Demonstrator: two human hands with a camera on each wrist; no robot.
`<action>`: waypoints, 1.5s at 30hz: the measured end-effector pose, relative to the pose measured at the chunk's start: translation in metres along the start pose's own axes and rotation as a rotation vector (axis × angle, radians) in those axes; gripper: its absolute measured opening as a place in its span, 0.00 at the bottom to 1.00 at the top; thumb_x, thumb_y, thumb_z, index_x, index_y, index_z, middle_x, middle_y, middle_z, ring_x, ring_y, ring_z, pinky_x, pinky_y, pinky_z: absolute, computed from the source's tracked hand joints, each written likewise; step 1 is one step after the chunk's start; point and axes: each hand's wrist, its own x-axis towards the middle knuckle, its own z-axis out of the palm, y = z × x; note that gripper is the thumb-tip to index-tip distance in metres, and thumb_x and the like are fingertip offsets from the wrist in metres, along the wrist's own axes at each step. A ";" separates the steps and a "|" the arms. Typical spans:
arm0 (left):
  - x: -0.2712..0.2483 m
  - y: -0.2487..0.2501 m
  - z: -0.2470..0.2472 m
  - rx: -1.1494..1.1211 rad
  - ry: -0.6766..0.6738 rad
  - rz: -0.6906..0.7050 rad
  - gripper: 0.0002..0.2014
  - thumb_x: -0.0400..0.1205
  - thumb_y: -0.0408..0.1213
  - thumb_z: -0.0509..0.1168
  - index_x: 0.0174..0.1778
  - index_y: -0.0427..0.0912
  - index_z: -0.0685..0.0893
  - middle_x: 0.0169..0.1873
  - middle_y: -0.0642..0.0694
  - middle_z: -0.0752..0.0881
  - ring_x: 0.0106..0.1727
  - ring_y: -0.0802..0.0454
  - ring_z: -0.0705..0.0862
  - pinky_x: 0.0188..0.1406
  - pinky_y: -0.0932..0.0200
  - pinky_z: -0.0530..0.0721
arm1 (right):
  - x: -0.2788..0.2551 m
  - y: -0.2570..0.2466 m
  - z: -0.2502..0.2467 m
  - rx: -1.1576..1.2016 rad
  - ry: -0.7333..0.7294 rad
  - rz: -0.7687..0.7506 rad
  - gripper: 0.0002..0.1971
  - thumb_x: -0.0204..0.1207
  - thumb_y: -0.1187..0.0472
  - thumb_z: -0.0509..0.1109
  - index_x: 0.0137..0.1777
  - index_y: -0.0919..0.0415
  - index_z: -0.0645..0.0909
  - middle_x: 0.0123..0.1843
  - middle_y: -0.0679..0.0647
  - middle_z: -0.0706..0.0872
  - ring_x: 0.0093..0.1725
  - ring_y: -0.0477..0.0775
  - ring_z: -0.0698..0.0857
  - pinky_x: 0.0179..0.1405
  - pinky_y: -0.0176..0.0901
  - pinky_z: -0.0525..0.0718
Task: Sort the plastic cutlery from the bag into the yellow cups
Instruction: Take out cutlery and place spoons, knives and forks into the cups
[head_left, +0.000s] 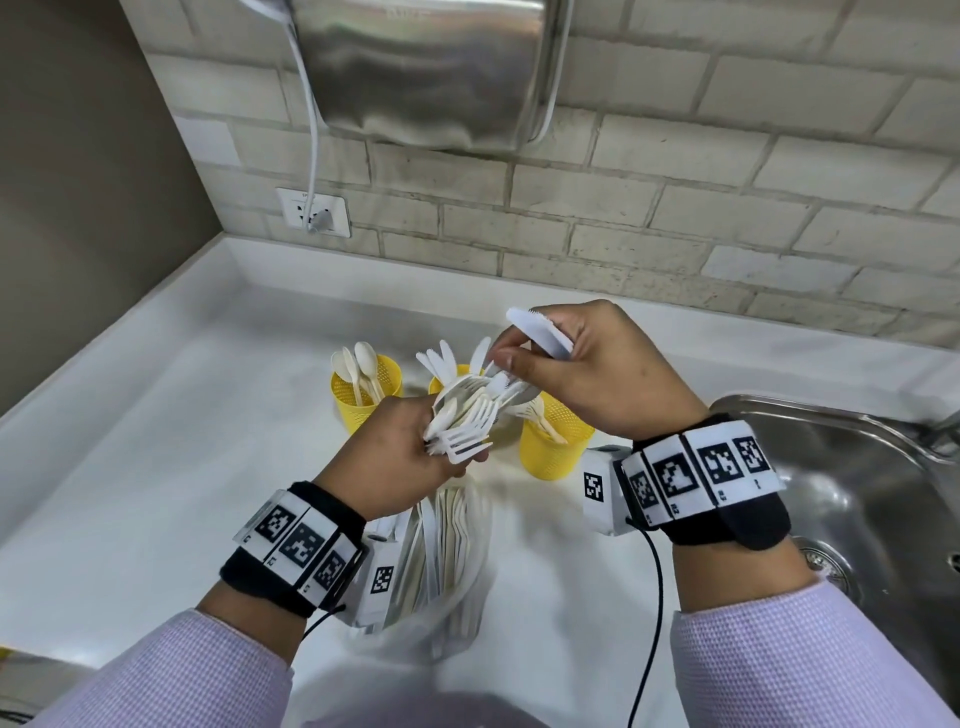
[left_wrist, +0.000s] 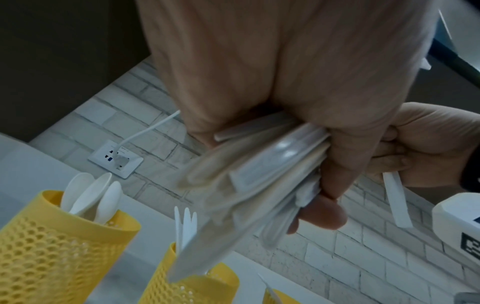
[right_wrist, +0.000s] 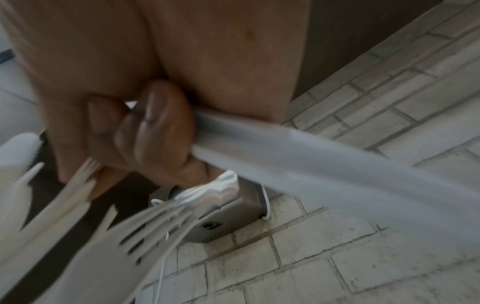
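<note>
Standing on the white surface near the brick wall, three yellow cups are seen in a loose row. White spoons are held upright in the left cup; forks rise from the middle cup, which is largely hidden behind the hands; the right cup has pale cutlery leaning inside, its kind not clear. A mixed bundle of forks and spoons is gripped in the left hand, fingers curled round the handles, above the cups. A white knife is kept in the curled fingers of the right hand, while its thumb and forefinger pinch at a piece in the bundle. A clear plastic bag, with more cutlery inside, lies on the surface below the left wrist. A steel sink lies at the right.
</note>
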 end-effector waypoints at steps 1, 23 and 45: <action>0.000 0.002 0.000 -0.017 -0.002 -0.004 0.08 0.81 0.26 0.72 0.43 0.44 0.92 0.38 0.51 0.94 0.37 0.55 0.92 0.42 0.56 0.91 | 0.001 0.001 0.001 -0.013 0.022 -0.036 0.05 0.82 0.61 0.76 0.45 0.58 0.91 0.41 0.52 0.94 0.42 0.53 0.93 0.47 0.52 0.91; -0.004 0.002 -0.003 -0.058 -0.027 -0.024 0.07 0.84 0.33 0.73 0.42 0.46 0.93 0.39 0.51 0.94 0.37 0.53 0.92 0.41 0.67 0.86 | 0.002 0.001 0.013 0.326 0.303 -0.064 0.12 0.90 0.55 0.64 0.47 0.59 0.81 0.28 0.44 0.78 0.24 0.41 0.74 0.26 0.38 0.71; -0.001 -0.006 -0.002 -0.028 -0.001 -0.106 0.09 0.84 0.30 0.71 0.43 0.46 0.93 0.39 0.54 0.94 0.36 0.55 0.92 0.42 0.60 0.90 | -0.015 0.002 0.012 -0.040 0.100 -0.098 0.02 0.78 0.61 0.79 0.46 0.54 0.89 0.22 0.44 0.67 0.23 0.43 0.66 0.29 0.33 0.68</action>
